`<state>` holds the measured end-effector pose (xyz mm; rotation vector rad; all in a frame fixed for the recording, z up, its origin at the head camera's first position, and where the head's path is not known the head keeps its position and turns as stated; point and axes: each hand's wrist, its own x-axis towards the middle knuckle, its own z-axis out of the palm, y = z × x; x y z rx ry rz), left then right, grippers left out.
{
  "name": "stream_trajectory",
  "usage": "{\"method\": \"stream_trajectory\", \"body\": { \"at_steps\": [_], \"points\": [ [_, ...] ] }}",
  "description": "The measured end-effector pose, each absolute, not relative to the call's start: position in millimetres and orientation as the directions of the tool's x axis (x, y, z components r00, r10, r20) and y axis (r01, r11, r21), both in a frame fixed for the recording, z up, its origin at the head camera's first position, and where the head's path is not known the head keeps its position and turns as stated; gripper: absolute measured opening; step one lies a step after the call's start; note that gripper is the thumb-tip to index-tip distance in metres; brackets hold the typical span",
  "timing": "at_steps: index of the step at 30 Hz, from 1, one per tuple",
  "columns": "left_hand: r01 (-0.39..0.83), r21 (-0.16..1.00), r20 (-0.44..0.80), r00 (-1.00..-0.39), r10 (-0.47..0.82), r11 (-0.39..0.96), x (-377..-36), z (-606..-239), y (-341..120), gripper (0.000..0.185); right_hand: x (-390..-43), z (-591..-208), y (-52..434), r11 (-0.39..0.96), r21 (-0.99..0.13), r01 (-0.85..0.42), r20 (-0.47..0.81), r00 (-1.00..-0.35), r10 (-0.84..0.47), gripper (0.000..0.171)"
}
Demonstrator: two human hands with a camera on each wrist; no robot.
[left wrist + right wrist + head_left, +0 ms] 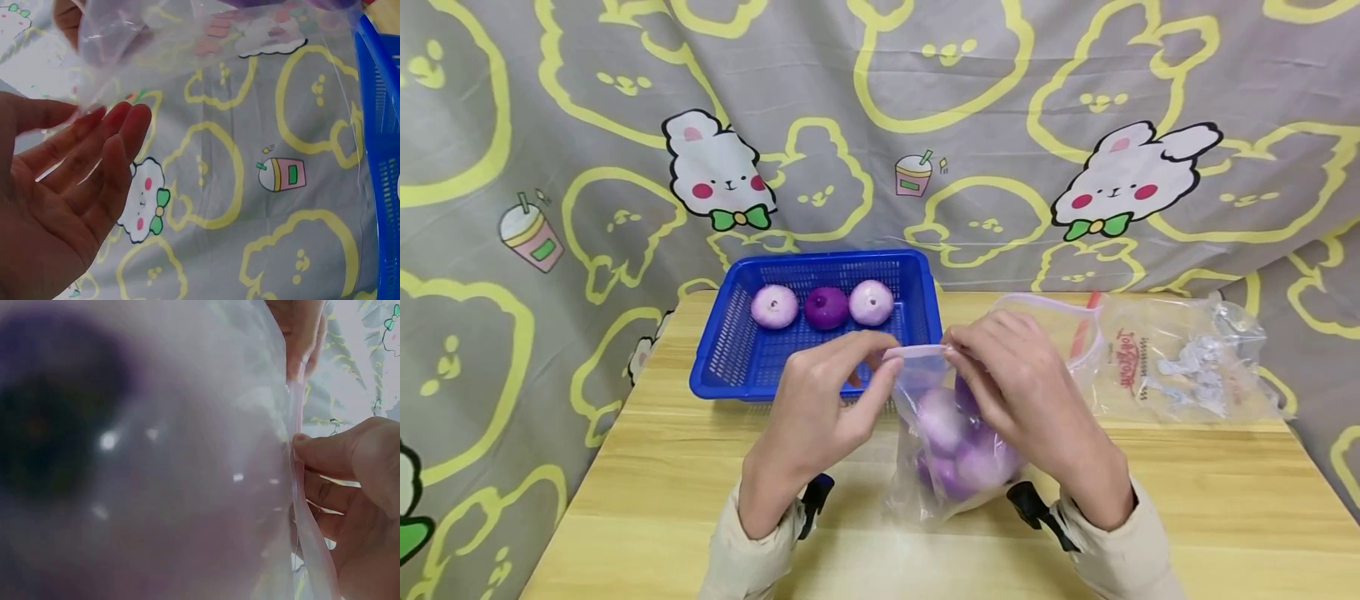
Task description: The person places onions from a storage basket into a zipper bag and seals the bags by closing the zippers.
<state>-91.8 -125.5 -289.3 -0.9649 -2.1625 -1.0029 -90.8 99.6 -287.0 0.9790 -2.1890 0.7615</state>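
Note:
A clear zip bag [951, 442] stands on the wooden table [685, 467] with several purple and pale onions [943, 421] inside. Both hands hold its top strip [917, 353]. My left hand [831, 400] pinches the strip's left end between thumb and fingers; in the left wrist view its fingers [106, 147] lie against the film [187, 37]. My right hand [1015, 392] pinches the strip's right end, its fingers [337, 456] curled at the bag's seam [300, 506]. The right wrist view is filled by the bag [156, 462] and a dark onion [50, 425] pressed close.
A blue plastic basket [737, 358] sits behind the hands holding three onions [825, 307]. A second clear bag [1165, 358] with crumpled silver bits lies at the right. A patterned grey cloth [880, 125] hangs behind the table.

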Motion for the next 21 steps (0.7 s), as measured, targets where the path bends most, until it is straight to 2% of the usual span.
{"method": "stream_trajectory", "body": {
  "at_steps": [5,10,17,21],
  "points": [
    [0.818,0.381,0.701,-0.559,0.443,0.43,-90.9,-290.2,-124.4,0.01,-86.9,-287.5,96.9,0.54,-0.207,-0.816,0.738,-0.493,-0.461,0.032],
    [0.842,0.337,0.707,-0.522,0.477,0.422,-90.9,-291.0,-124.4,0.008,-84.2,-287.0,101.7,0.556,-0.201,-0.806,0.74,-0.497,-0.454,0.038],
    [0.841,0.352,0.712,-0.526,0.465,0.412,-90.1,-289.7,-128.4,0.009,-85.6,-285.7,106.7,0.564,-0.186,-0.805,0.764,-0.479,-0.432,0.036],
    [0.838,0.353,0.708,-0.53,0.466,0.416,-89.4,-289.2,-130.4,0.01,-85.8,-286.2,109.9,0.576,-0.205,-0.791,0.753,-0.504,-0.424,0.032]
  ]
}}
